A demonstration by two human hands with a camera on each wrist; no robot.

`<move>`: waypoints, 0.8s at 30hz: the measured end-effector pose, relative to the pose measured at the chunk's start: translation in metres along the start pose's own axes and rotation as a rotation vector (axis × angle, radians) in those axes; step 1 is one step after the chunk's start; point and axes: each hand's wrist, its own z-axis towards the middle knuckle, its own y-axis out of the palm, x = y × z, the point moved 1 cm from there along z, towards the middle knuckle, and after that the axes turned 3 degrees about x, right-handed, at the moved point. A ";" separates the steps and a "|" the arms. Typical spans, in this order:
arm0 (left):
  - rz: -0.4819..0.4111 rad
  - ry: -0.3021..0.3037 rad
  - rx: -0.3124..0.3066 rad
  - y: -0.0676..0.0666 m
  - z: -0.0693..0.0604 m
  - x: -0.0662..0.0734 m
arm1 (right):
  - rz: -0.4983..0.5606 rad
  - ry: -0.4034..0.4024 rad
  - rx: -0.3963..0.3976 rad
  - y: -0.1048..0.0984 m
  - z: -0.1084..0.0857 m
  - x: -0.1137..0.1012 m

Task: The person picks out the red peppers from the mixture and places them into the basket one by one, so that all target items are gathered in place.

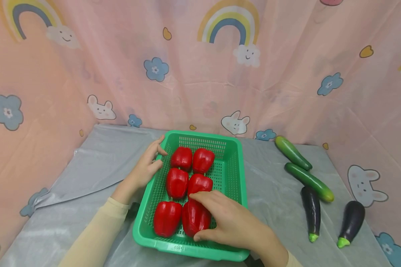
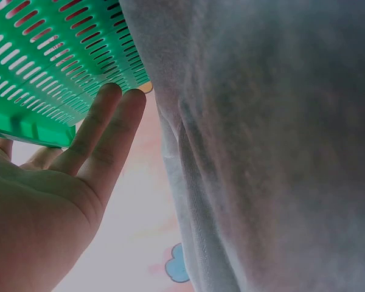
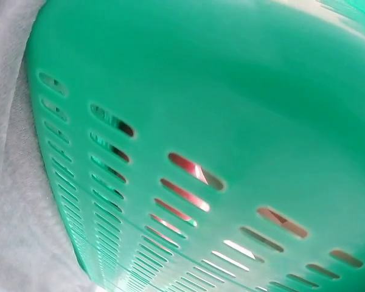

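Several red bell peppers (image 1: pixel 167 219) lie in a green slotted basket (image 1: pixel 244 178). With thumb and fingers spread around it, my right hand (image 1: pixel 232 218) holds the bell pepper (image 1: pixel 195 218) nearest the basket's front right. That pepper sits beside another and just in front of a third. My left hand (image 1: pixel 145 165) rests on the basket's left rim. In the left wrist view two straight fingers (image 2: pixel 112 137) lie along its outer wall, the others partly hidden behind the rim. The right wrist view shows only the basket's outer side (image 3: pixel 188 91), with red through the slots.
Right of the basket, two green zucchinis (image 1: pixel 309 181) lie on the grey cloth (image 1: pixel 264 207). Two dark eggplants (image 1: pixel 311 211) lie in front of them, one touching a zucchini. A pink patterned curtain (image 1: pixel 187 96) stands behind and at both sides.
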 end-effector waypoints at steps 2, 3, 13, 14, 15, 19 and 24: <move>0.001 0.000 0.001 0.000 0.000 0.000 | -0.014 0.001 -0.005 0.001 0.000 0.000; 0.003 0.001 0.000 0.000 0.000 0.000 | -0.020 0.000 -0.008 0.001 0.000 0.000; 0.010 0.011 0.002 -0.001 0.000 -0.001 | -0.062 -0.062 0.005 0.005 0.001 0.001; 0.012 0.012 0.002 -0.001 0.000 -0.001 | -0.067 -0.070 0.008 0.006 0.001 0.002; 0.014 0.014 0.004 -0.001 0.000 -0.002 | -0.073 -0.074 0.011 0.006 0.001 0.002; 0.022 0.018 0.004 -0.001 0.001 -0.002 | -0.088 -0.083 0.016 0.006 0.000 0.002; 0.021 0.018 0.003 -0.001 0.001 -0.003 | -0.103 -0.082 -0.003 0.008 0.000 0.002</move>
